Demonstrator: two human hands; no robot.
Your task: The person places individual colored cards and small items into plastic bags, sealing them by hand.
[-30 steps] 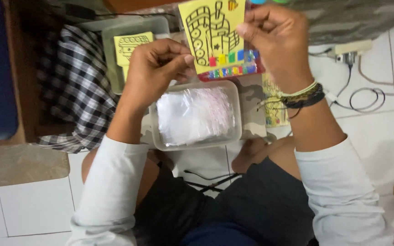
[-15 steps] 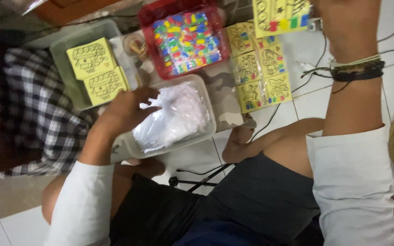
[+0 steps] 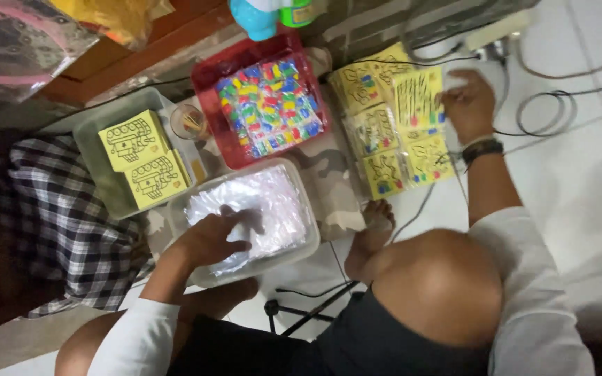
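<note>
Your left hand (image 3: 210, 237) sits at lower centre of the frame, inside the clear rectangular plastic tub (image 3: 301, 254), fingers (image 3: 242, 224) curled and pressing into the crinkly heap of small transparent plastic bags (image 3: 273, 205); whether they pinch one, you cannot tell. Your right hand (image 3: 469, 104), upper right, lies flat with fingers spread on a yellow line-drawing card (image 3: 416, 101) atop the overlapping pile of similar bagged cards (image 3: 384, 150) on the tiled floor. Between them stands a red square tray (image 3: 207, 76) of tiny multicoloured pieces. A greyish tub (image 3: 95, 163) at left holds two yellow cards.
</note>
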